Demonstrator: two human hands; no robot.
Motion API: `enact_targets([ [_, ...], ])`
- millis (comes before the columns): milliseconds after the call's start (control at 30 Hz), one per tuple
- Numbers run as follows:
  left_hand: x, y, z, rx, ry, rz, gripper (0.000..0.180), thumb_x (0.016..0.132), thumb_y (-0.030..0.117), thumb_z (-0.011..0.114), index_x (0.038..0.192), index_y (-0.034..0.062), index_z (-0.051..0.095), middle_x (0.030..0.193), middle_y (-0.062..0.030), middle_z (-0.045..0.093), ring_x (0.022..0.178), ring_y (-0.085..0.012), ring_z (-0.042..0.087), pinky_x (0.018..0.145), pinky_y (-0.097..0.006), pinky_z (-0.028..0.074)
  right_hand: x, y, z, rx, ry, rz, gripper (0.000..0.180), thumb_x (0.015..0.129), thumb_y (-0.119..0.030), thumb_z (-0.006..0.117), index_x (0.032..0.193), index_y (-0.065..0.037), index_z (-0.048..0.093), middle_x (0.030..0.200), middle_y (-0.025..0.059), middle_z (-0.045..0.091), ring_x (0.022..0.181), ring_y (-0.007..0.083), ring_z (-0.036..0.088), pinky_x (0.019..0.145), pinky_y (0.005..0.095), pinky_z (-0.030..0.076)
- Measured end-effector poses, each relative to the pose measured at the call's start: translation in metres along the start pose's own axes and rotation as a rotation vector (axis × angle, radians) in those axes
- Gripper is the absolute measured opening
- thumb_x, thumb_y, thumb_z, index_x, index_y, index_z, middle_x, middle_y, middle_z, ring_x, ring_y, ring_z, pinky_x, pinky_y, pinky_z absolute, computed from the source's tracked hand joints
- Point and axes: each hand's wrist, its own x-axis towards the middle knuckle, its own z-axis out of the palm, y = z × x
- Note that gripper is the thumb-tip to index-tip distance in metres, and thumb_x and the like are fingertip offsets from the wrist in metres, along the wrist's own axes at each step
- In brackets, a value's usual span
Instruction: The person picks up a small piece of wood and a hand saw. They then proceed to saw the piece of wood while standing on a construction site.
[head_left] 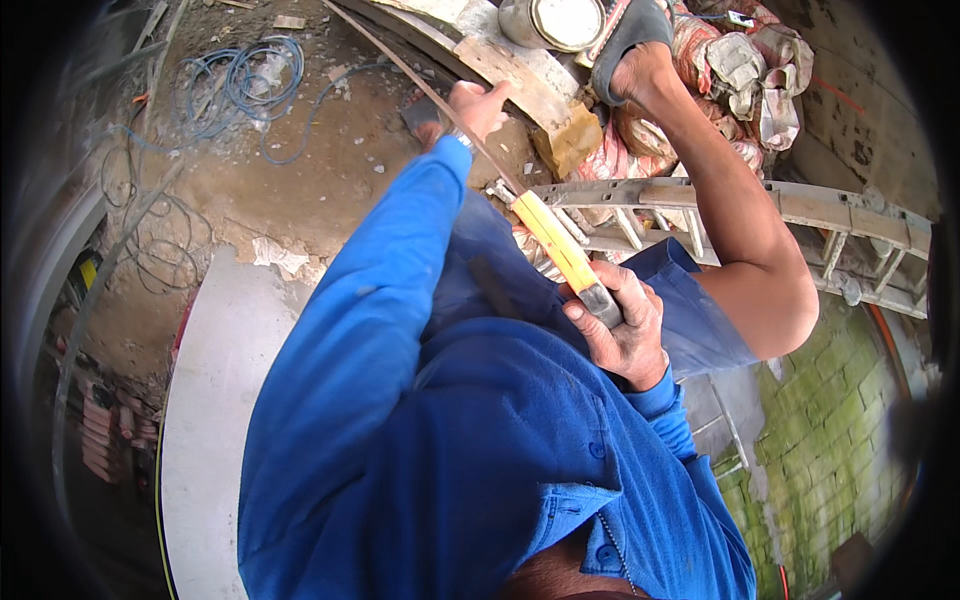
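My right hand (632, 325) grips the black end of a yellow tool (556, 240); its exact kind I cannot make out. A long thin brown strip (420, 85) runs from the tool's far end toward the upper left. My left hand (480, 110) is stretched forward, one finger pointing out toward a wooden board (505, 80). The strip crosses close by the left wrist, and whether they touch does not show. Part of the left hand's fingers is hidden. Beyond the board's lower corner sits a tan block (570, 142).
An aluminium ladder (800, 205) lies across the right, before stacked sacks (755, 75). A bucket (560, 22) stands at the back near my sandalled foot (635, 45). Blue hose (245, 85) coils on the dirt floor. A white panel (215, 390) lies left, greenish paving (840, 420) right.
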Motion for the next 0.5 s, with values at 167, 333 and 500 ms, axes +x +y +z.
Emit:
enact_targets([
  [167,0.008,0.007,0.022,-0.105,-0.032,-0.052,0.053,0.084,0.015,0.078,0.111,-0.0198,0.050,0.102,-0.0266,0.063,0.078,-0.0361,0.073,0.069,-0.043,0.066,-0.012,-0.006,0.012,0.000,0.052,0.018,0.040,0.078,-0.010,0.085,0.112,0.001,0.066,0.091,0.0145,0.072,0.078,0.0272,0.071,0.071,0.0341,0.055],
  [333,0.042,-0.016,0.030,0.006,0.055,0.027,0.051,0.084,0.013,0.077,0.114,-0.0185,0.052,0.110,-0.0276,0.064,0.079,-0.0350,0.073,0.065,-0.044,0.067,-0.021,-0.003,0.021,-0.016,0.051,0.036,0.040,0.079,-0.011,0.085,0.112,0.001,0.066,0.092,0.0144,0.072,0.078,0.0265,0.072,0.071,0.0336,0.055],
  [500,0.073,-0.039,0.037,0.154,0.152,0.093,0.063,0.073,0.034,0.082,0.111,-0.0119,0.062,0.110,-0.0301,0.069,0.100,-0.0411,0.070,0.087,-0.044,0.059,-0.027,0.000,0.029,0.019,0.054,0.039,0.040,0.080,-0.011,0.085,0.113,0.001,0.066,0.092,0.0143,0.072,0.079,0.0262,0.072,0.072,0.0332,0.055],
])
